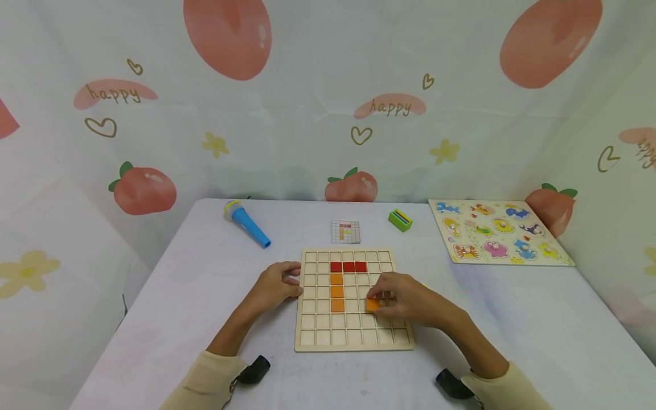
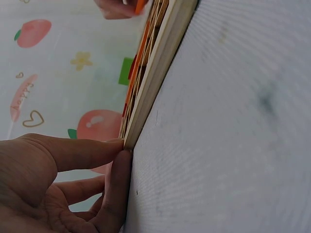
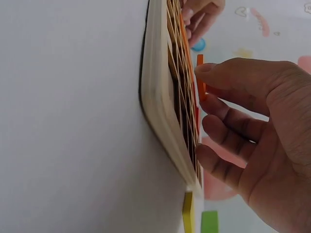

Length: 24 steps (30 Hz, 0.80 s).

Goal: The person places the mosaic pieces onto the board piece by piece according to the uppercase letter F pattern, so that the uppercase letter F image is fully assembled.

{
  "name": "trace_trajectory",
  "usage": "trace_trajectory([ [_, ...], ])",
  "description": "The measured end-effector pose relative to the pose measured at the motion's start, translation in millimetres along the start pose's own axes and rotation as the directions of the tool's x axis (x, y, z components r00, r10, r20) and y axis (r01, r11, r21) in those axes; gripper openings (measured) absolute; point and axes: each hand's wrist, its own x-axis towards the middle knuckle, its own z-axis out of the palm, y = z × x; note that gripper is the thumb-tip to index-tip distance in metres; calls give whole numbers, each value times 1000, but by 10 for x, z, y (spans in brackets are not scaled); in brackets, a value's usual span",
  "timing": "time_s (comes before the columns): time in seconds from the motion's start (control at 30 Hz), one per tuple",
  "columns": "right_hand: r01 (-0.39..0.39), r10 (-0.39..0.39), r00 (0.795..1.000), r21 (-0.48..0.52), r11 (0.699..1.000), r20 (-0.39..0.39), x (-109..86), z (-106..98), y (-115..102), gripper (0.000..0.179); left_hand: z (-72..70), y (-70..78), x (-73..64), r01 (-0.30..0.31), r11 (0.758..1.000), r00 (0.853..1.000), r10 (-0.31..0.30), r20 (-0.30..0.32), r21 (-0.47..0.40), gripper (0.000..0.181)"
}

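Observation:
A wooden grid board lies flat on the table. A row of red square tiles fills cells near its far side, and orange square tiles run in a column below the row's left end. My left hand holds the board's left edge between thumb and forefinger, as the left wrist view shows. Over the right half of the board, my right hand pinches a loose orange tile between thumb and forefinger. That tile stands a little above the grid, tilted.
Beyond the board lies a small pattern card. A green striped block, a blue toy microphone and an animal puzzle board rest farther back. Just beside the grid board's right edge sits a yellow piece.

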Motion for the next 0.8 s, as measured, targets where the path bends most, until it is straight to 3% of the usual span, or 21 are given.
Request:
trace_trajectory([
  [0.5,66,-64,998,-75,995,29,207,150,-201,20,-3,-12,3,0,1000,1000,0,6,-6,63],
  [0.8,25,-22,997,-42,999,79,283,218,-306,24,-7,12,-10,-10,1000,1000,10,8,8,63],
])
